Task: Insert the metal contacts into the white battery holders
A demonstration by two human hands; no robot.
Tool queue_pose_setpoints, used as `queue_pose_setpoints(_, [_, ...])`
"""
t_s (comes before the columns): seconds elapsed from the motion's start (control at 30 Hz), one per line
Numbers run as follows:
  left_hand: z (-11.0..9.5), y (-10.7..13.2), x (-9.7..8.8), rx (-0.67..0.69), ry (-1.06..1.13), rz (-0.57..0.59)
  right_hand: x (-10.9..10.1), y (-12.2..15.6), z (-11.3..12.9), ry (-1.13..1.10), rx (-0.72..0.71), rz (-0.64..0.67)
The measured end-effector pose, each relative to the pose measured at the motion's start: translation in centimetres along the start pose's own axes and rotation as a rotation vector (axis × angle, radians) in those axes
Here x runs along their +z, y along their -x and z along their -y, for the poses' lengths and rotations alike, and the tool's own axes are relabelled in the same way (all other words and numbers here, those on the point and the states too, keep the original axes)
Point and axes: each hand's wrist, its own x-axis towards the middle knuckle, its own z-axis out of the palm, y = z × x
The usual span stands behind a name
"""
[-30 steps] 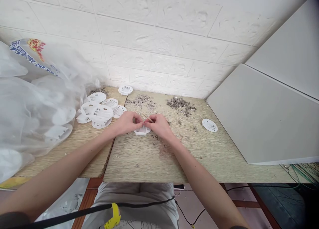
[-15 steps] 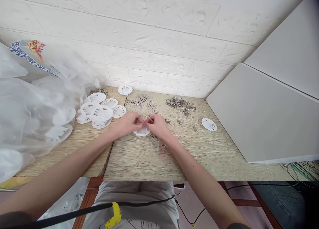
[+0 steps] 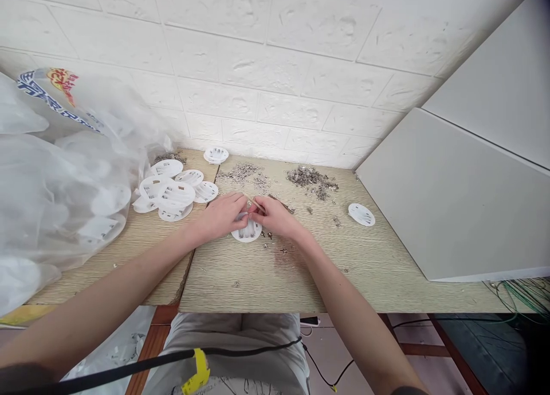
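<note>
A round white plastic part (image 3: 246, 232) with slots lies on the wooden table (image 3: 266, 274) between my hands. My left hand (image 3: 226, 213) rests on its far left edge with the fingers curled over it. My right hand (image 3: 275, 216) is closed on a thin wooden stick (image 3: 254, 202) whose tip points at the part's top. Small metal clips (image 3: 271, 241) lie scattered just right of the part.
Several more white round parts (image 3: 172, 191) are heaped at the left beside a big clear plastic bag (image 3: 55, 177). Two piles of metal clips (image 3: 311, 180) lie near the wall. One white part (image 3: 361, 214) sits alone at the right, by a grey slanted panel (image 3: 455, 200).
The white part now lies flatter and more exposed below my fingers. Both hands shifted slightly toward the wall; the stick stays in my right hand.
</note>
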Motion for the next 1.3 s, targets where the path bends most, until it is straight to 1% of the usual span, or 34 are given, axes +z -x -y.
queue_pose_setpoints(0.17, [0.1, -0.1, 0.0, -0.001, -0.011, 0.027, 0.1, 0.0, 0.3, 0.042, -0.001, -0.011])
queue_pose_setpoints(0.3, [0.2, 0.0, 0.1, -0.046, 0.037, 0.06, 0.0, 0.0, 0.1, 0.046, 0.002, -0.022])
queue_pose_setpoints(0.4, [0.4, -0.1, 0.1, -0.066, 0.076, 0.085, -0.2, 0.0, -0.1, 0.026, 0.018, 0.004])
queue_pose_setpoints(0.5, [0.7, -0.3, -0.1, -0.054, 0.11, 0.077, -0.5, -0.1, -0.3, -0.017, 0.025, 0.03])
queue_pose_setpoints(0.53, [0.8, -0.3, -0.1, -0.057, 0.123, 0.067, -0.5, -0.2, -0.3, -0.03, 0.016, 0.0])
queue_pose_setpoints(0.57, [0.9, -0.4, -0.1, -0.062, 0.139, 0.058, -0.4, -0.2, -0.3, -0.029, 0.001, -0.06])
queue_pose_setpoints(0.63, [1.1, -0.4, -0.2, -0.071, 0.176, 0.046, -0.3, -0.4, -0.6, 0.037, -0.032, -0.235])
queue_pose_setpoints(0.7, [1.2, -0.5, -0.2, -0.069, 0.202, 0.038, -0.2, -0.6, -1.2, 0.186, -0.041, -0.405])
queue_pose_setpoints(0.73, [1.2, -0.5, -0.3, -0.067, 0.207, 0.033, -0.2, -0.7, -1.5, 0.277, -0.043, -0.459])
queue_pose_setpoints(0.8, [1.2, -0.5, -0.3, -0.061, 0.203, 0.022, -0.3, -0.9, -2.2, 0.435, -0.059, -0.504])
queue_pose_setpoints(0.87, [1.1, -0.5, -0.3, -0.057, 0.194, 0.018, -0.5, -1.0, -2.6, 0.552, -0.093, -0.497])
queue_pose_setpoints(0.93, [1.1, -0.5, -0.3, -0.055, 0.18, 0.017, -0.6, -1.2, -2.8, 0.634, -0.119, -0.459])
queue_pose_setpoints(1.03, [1.0, -0.5, -0.2, -0.051, 0.163, 0.011, -0.5, -1.6, -2.8, 0.722, -0.109, -0.384])
queue_pose_setpoints(1.17, [1.0, -0.5, -0.2, -0.055, 0.158, 0.009, -0.5, -2.2, -3.0, 0.744, -0.069, -0.31])
queue_pose_setpoints(1.23, [1.0, -0.5, -0.2, -0.061, 0.156, 0.012, -0.6, -2.3, -3.2, 0.724, -0.067, -0.308])
queue_pose_setpoints(1.3, [1.0, -0.5, -0.2, -0.058, 0.155, 0.017, -0.7, -2.3, -3.4, 0.696, -0.066, -0.333])
